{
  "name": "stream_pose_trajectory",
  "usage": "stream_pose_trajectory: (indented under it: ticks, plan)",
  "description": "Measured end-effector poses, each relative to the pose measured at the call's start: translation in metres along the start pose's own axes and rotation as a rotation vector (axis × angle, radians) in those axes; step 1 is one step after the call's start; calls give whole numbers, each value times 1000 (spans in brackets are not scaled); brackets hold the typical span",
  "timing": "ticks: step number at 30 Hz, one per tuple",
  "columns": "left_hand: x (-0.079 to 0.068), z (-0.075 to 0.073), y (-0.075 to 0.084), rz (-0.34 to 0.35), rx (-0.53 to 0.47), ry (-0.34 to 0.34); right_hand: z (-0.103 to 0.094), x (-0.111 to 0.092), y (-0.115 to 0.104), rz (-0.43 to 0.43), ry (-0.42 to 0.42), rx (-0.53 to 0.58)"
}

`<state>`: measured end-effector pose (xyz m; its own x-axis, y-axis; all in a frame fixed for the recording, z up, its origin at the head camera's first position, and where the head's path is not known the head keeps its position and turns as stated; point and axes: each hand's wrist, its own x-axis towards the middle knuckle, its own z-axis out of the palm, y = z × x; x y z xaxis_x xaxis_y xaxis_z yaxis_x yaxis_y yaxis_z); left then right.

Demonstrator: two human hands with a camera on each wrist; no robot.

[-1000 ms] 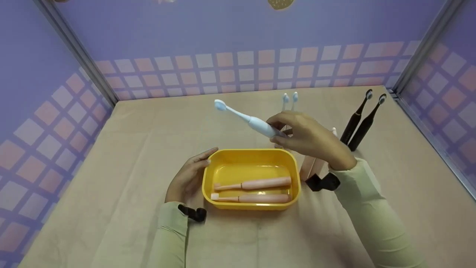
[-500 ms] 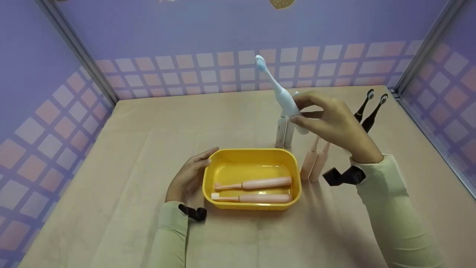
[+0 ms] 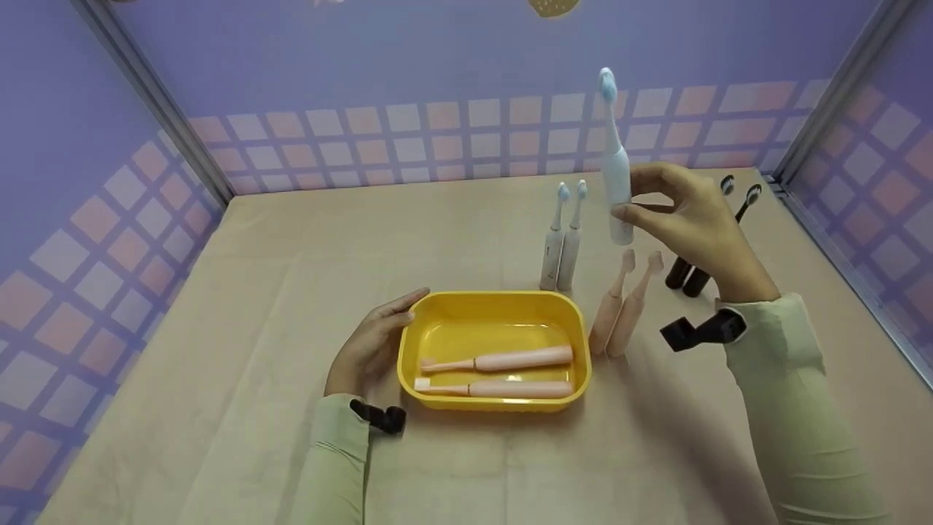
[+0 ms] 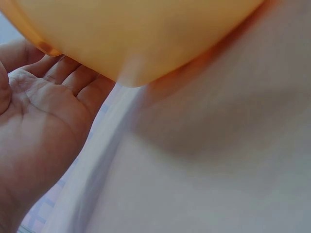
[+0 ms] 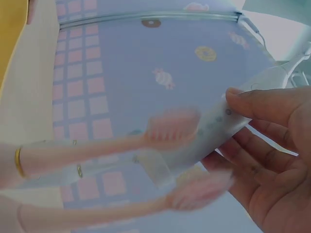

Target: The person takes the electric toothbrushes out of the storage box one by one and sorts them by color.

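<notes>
My right hand (image 3: pixel 696 219) pinches a white electric toothbrush (image 3: pixel 617 179) by its handle, held nearly upright in the air with its pale blue bristles at the top. Just left of it, two white electric toothbrushes (image 3: pixel 561 244) stand upright on the table. Below it stand two pink electric toothbrushes (image 3: pixel 619 310); their heads (image 5: pixel 174 128) loom close in the right wrist view. A yellow box (image 3: pixel 492 313) contains two more pink electric toothbrushes (image 3: pixel 521 359) lying flat. My left hand (image 3: pixel 372 339) holds the box's left end, its thumb at the rim; several fingertips (image 4: pixel 73 73) are partly hidden behind it.
Two black electric toothbrushes (image 3: pixel 689 277) stand behind my right hand, partly covered by it. A pale cloth covers the table (image 3: pixel 328 240). Patterned purple walls (image 3: pixel 364 65) with metal corner bars enclose its back and sides.
My right hand has moved right and back with the white toothbrush, which has swung from slanting left to nearly upright. My left hand and the box have stayed in place.
</notes>
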<state>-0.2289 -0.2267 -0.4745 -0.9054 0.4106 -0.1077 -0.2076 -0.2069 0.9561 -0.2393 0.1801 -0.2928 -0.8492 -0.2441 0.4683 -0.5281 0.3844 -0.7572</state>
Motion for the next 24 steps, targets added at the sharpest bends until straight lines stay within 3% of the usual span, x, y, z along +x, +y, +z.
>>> stream_pose_trajectory:
  ticks: [11, 24]
  plan:
    - [-3, 3, 2, -27, -64, -9, -2, -1, 38, 53, 49, 15]
    - [-1, 2, 1, -7, -24, -25, 6, -6, 77, 115, 20, 55]
